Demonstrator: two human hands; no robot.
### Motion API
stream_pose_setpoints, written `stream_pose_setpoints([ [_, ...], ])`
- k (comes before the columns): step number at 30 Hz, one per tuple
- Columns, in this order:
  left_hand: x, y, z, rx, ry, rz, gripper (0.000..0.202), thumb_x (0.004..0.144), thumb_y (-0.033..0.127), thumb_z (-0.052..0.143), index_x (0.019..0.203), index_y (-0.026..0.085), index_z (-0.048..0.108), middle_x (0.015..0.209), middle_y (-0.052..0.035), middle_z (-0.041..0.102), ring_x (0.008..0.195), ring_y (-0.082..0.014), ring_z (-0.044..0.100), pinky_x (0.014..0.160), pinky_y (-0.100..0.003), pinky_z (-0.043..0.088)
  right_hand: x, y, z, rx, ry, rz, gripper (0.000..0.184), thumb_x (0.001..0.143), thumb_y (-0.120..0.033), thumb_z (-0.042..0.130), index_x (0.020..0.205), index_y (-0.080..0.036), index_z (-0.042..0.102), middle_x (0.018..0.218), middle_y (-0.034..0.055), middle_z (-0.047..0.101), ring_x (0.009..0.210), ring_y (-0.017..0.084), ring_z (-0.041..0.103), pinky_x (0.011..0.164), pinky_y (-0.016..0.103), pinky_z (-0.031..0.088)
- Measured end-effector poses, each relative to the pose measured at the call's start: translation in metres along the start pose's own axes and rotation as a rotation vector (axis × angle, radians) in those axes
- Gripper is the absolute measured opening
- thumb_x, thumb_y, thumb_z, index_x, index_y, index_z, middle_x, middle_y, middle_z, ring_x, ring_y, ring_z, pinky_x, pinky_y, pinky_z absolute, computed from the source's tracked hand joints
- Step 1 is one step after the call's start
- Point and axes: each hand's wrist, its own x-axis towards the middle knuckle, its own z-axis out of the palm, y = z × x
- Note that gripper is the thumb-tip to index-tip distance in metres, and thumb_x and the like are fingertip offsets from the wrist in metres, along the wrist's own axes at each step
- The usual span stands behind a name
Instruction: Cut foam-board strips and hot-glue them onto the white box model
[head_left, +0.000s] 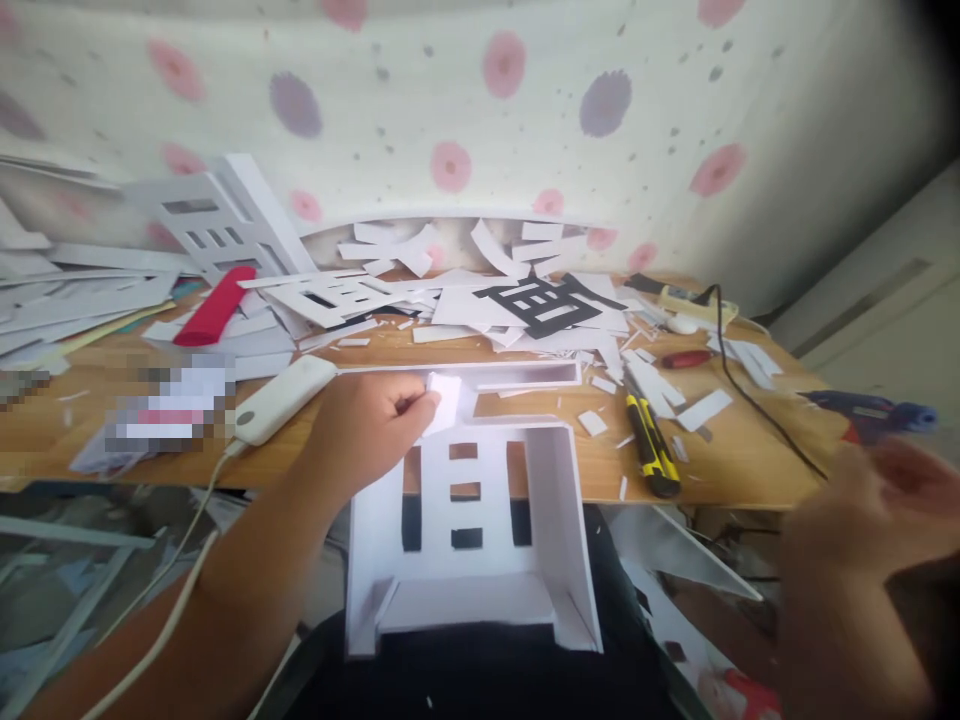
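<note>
A white foam-board hollow character [484,600] with cut-out slots and raised side walls leans from my lap onto the table's front edge. My left hand [379,415] is closed at its upper part, thumb and fingers pinching a small white board piece [445,400]. I cannot tell whether that piece is joined to the character. Off to the right, my right hand [889,500] is smeared by motion, so its fingers are unclear. Just beyond it lies a blue glue gun [874,412] with a dark cord.
A yellow-black utility knife [652,450] and a red-handled tool [686,359] lie on the wooden table [540,480]. Behind are white offcuts, a black cut-out character [544,305] and a red roll [215,307]. A white power strip [285,400] sits left, its cable trailing down.
</note>
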Motion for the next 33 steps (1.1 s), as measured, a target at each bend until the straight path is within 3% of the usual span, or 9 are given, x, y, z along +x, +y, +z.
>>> stream_pose_setpoints([
  [3,0.002,0.002,0.005,0.025,-0.018,-0.015,0.04,0.081,0.034,0.047,0.055,0.02,0.02,0.051,0.004,0.021,0.05,-0.011,0.026,0.05,-0.029,0.02,-0.062,-0.03,0.012,0.236,-0.411,-0.016,0.043,0.084,-0.05,0.066,0.114,-0.019,0.063,0.109,0.0163,0.066,0.103,0.033,0.065,0.091,0.049,0.052],
  [4,0.003,0.003,0.007,0.032,-0.032,-0.022,0.04,0.081,0.034,0.048,0.055,0.02,0.02,0.05,0.004,0.022,0.05,-0.0111,0.026,0.05,-0.029,0.019,-0.08,-0.04,0.015,0.293,-0.536,-0.028,0.046,0.082,-0.055,0.067,0.113,-0.021,0.065,0.107,0.0132,0.069,0.098,0.031,0.067,0.088,0.048,0.055],
  [6,0.004,0.005,0.009,0.042,-0.047,-0.032,0.04,0.081,0.033,0.047,0.054,0.02,0.02,0.05,0.0039,0.022,0.05,-0.0111,0.027,0.05,-0.029,0.019,-0.105,-0.057,0.021,0.442,-0.75,-0.039,0.052,0.082,-0.05,0.072,0.126,-0.025,0.06,0.122,0.0115,0.065,0.111,0.029,0.063,0.097,0.048,0.052],
  [8,0.005,0.006,0.011,0.043,-0.051,-0.044,0.04,0.081,0.032,0.047,0.055,0.02,0.019,0.051,0.0039,0.021,0.05,-0.0111,0.026,0.051,-0.03,0.018,-0.119,-0.07,0.025,0.564,-0.848,0.006,0.055,0.084,-0.045,0.074,0.133,-0.028,0.055,0.132,0.0108,0.06,0.119,0.027,0.059,0.104,0.048,0.048],
  [12,0.007,0.007,0.014,0.059,-0.064,-0.053,0.04,0.08,0.031,0.048,0.056,0.02,0.018,0.05,0.0037,0.022,0.049,-0.0112,0.026,0.051,-0.03,0.018,-0.13,-0.083,0.035,0.717,-0.995,0.21,0.054,0.084,-0.044,0.075,0.132,-0.029,0.055,0.133,0.0101,0.06,0.12,0.028,0.059,0.102,0.047,0.05],
  [15,0.008,0.007,0.016,0.11,-0.069,-0.028,0.04,0.08,0.031,0.048,0.054,0.02,0.02,0.048,0.0032,0.025,0.049,-0.0119,0.028,0.051,-0.03,0.018,-0.133,-0.089,0.04,0.773,-1.099,0.281,0.057,0.084,-0.043,0.075,0.134,-0.029,0.054,0.135,0.0088,0.059,0.123,0.028,0.058,0.103,0.047,0.049],
  [19,0.01,0.007,0.018,0.193,-0.096,0.003,0.038,0.08,0.03,0.048,0.052,0.02,0.024,0.045,0.0025,0.03,0.046,-0.0127,0.031,0.049,-0.03,0.019,-0.137,-0.097,0.042,0.725,-1.162,0.274,0.052,0.084,-0.046,0.072,0.13,-0.026,0.059,0.134,0.0088,0.06,0.123,0.031,0.057,0.107,0.052,0.044],
  [23,0.011,0.01,0.019,0.249,-0.108,0.024,0.039,0.079,0.031,0.048,0.05,0.02,0.026,0.043,0.002,0.032,0.045,-0.0131,0.03,0.048,-0.031,0.018,-0.143,-0.098,0.04,0.72,-1.062,0.249,0.051,0.084,-0.045,0.071,0.13,-0.027,0.06,0.136,0.0068,0.059,0.128,0.03,0.052,0.107,0.049,0.044],
  [33,0.008,0.021,0.016,0.309,-0.029,0.103,0.041,0.081,0.027,0.047,0.049,0.019,0.023,0.043,0.0035,0.027,0.047,-0.0121,0.023,0.055,-0.032,0.019,-0.152,-0.091,0.035,0.732,-1.001,0.209,0.057,0.085,-0.04,0.071,0.138,-0.027,0.054,0.136,0.0085,0.059,0.129,0.03,0.052,0.103,0.048,0.049],
])
